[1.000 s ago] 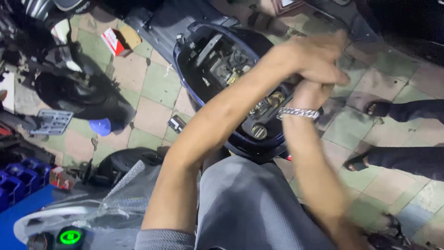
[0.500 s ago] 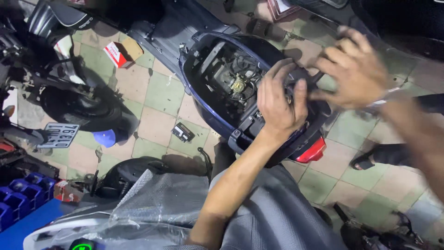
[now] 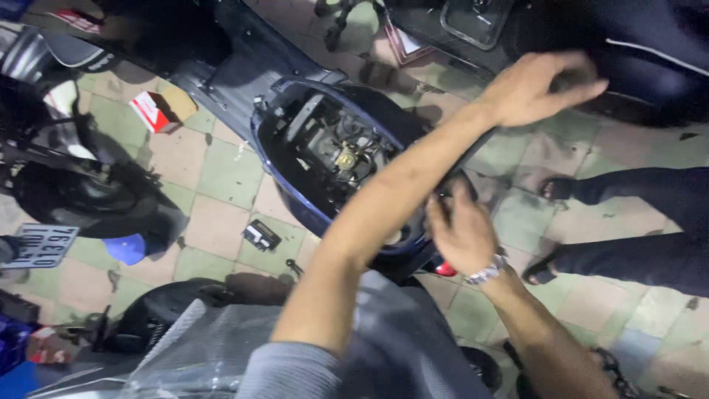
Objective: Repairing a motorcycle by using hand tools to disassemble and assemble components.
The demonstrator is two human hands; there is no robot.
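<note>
A dark blue scooter (image 3: 295,199) stands on the tiled floor with its seat off, so the engine parts (image 3: 343,155) in the open body show. My left hand (image 3: 535,89) reaches across to the upper right, past the scooter's tail. Its fingers are stretched out over something dark and blurred. My right hand (image 3: 461,233), with a metal bracelet (image 3: 487,273) on the wrist, curls its fingers over a black part (image 3: 450,188) at the scooter's rear rim, just above the red tail light (image 3: 444,270). My two forearms cross.
Another person's dark-trousered legs and sandalled feet (image 3: 550,188) stand at the right. On the floor lie a small black part (image 3: 260,235), a red and white box (image 3: 151,111) and a licence plate (image 3: 40,245). A second bike's wheel (image 3: 81,196) is at the left. A plastic-wrapped seat (image 3: 185,347) is near me.
My arms have crossed over again. The left hand rose from the scooter's rear rim to the upper right, and the right hand dropped from there down to the rear rim.
</note>
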